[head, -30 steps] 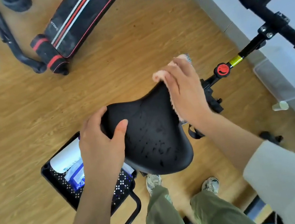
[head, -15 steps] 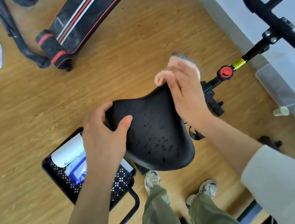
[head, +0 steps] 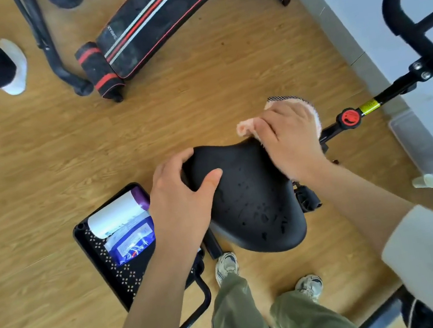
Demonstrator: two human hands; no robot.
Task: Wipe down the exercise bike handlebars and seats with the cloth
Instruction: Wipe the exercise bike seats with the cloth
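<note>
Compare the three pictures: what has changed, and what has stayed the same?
The right hand has turned, its fingers sweeping the pink cloth leftward over the narrow end of the seat. Nothing taken up or let go. The left hand still grips the seat's left edge; droplets remain on top.

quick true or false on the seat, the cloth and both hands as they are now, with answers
1. The left hand grips the black seat's edge. True.
2. The right hand presses a pink cloth on the seat's narrow end. True.
3. The seat's top is dry. False: droplets dot it.
4. The black basket hangs from the left hand. False: it stands on the floor beside the seat.
5. The red knob lies in the basket. False: it sits on the bike's bar, beyond the right hand.
</note>
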